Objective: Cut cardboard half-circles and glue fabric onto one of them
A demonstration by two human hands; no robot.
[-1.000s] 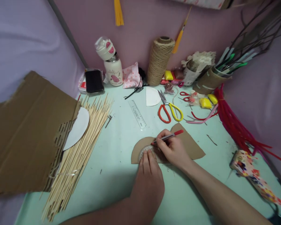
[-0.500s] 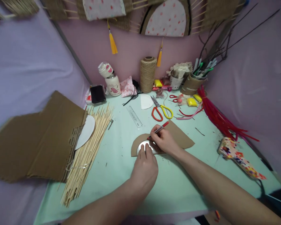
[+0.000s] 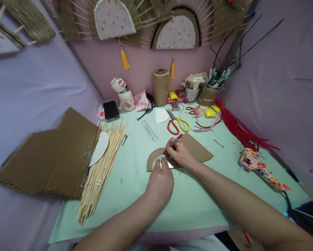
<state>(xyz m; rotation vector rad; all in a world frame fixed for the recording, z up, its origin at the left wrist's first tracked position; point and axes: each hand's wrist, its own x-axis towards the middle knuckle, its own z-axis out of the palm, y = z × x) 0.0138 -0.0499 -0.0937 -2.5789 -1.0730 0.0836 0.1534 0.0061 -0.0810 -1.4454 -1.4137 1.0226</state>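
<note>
A clear, half-round protractor [image 3: 169, 163] lies on a piece of brown cardboard [image 3: 197, 148] with a rounded left end. My left hand [image 3: 160, 181] presses it down with outstretched fingertips. In my right hand [image 3: 181, 152] is a slim pen [image 3: 175, 140] with a red end, pinched between the fingers. Its tip is at the protractor's curved upper edge, partly hidden by the fingers. Beyond the hands lie a clear ruler [image 3: 149, 131] and scissors [image 3: 177, 122] with one red and one yellow handle.
Bamboo sticks [image 3: 104, 170] and folded cardboard [image 3: 65, 157] lie left. A twine spool [image 3: 161, 87], a white bottle [image 3: 126, 99] and a pen holder [image 3: 210, 94] stand at the back. Red pipe cleaners [image 3: 232, 122] and a flower-patterned glue gun [image 3: 263, 169] are to the right.
The camera view has shifted slightly, showing more of the wall hangings. Both hands stay at the protractor, and the pen tip remains near its curved edge.
</note>
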